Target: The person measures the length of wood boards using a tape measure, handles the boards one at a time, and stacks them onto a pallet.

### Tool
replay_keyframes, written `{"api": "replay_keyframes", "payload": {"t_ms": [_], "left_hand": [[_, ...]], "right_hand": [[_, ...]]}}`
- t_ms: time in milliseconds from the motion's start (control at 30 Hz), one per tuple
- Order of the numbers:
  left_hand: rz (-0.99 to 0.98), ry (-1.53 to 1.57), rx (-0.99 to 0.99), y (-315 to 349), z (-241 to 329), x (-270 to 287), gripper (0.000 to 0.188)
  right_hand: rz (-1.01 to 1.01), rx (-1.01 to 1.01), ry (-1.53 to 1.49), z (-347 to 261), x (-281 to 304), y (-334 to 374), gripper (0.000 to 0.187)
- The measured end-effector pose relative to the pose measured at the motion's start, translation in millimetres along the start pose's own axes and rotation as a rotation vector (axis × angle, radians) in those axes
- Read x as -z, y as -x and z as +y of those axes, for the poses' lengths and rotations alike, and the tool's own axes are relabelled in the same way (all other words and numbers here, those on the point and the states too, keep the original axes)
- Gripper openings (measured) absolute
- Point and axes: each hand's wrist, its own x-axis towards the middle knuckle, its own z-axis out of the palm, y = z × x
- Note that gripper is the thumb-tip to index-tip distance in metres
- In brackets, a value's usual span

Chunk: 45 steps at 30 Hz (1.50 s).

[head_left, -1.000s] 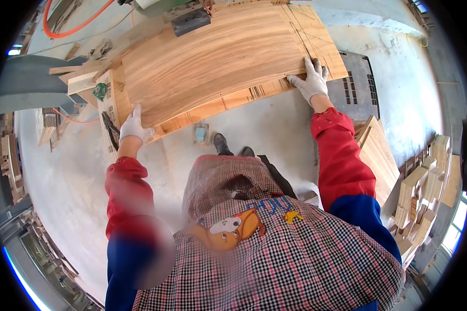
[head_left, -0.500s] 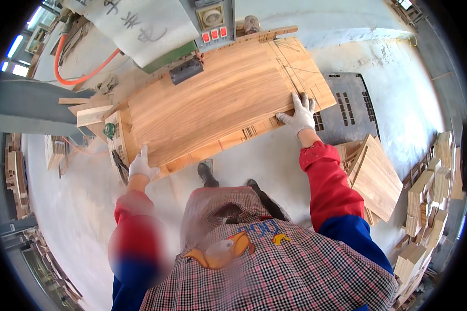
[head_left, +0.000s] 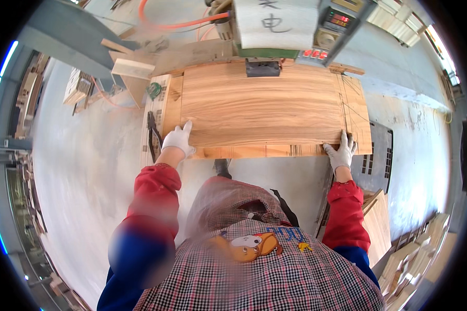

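A wide wooden panel (head_left: 267, 106) lies flat on a wooden work table (head_left: 166, 109) in front of me. My left hand (head_left: 179, 139), in a white glove, grips the panel's near left corner. At the near right corner my right hand (head_left: 341, 151), also gloved, holds the panel's edge. Both red sleeves reach up from the lower edge. The panel's far edge meets a green machine (head_left: 275, 31) with a control box and red display.
Orange hoses (head_left: 181, 23) run behind the machine. Pliers (head_left: 151, 136) lie on the table's left strip. Wood offcuts (head_left: 132, 70) sit at the upper left. A dark grated mat (head_left: 373, 160) lies on the floor to the right, with stacked boards (head_left: 399, 249) at the lower right.
The panel has swung from tilted to square in front of me and slid closer to the machine. Both hands stay on its near corners, and my view has shifted forward.
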Motion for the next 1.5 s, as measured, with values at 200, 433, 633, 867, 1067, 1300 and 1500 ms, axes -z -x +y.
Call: {"api": "replay_keyframes", "payload": {"t_ms": [200,433,633,867,1067,1300,1500], "left_hand": [[-0.005,0.018,0.019,3,-2,-2,0.088],[0.000,0.033,0.026,0,0,-2,0.088],[0.002,0.036,0.037,-1,-1,-4,0.088],[-0.006,0.038,0.049,0,0,-3,0.088],[-0.007,0.043,0.043,1,2,0,0.088],[0.004,0.034,0.033,-2,-1,-4,0.090],[0.011,0.036,0.028,-1,-3,-3,0.091]], "right_hand": [[-0.010,0.013,0.050,0,0,-3,0.092],[0.006,0.050,0.045,10,-6,-7,0.091],[0.011,0.062,0.060,11,-7,-7,0.091],[-0.020,0.024,0.049,2,-1,-3,0.090],[0.000,0.055,0.026,7,-3,-4,0.091],[0.001,0.038,0.032,7,-5,-4,0.091],[-0.029,0.019,0.026,0,1,0,0.090]]}}
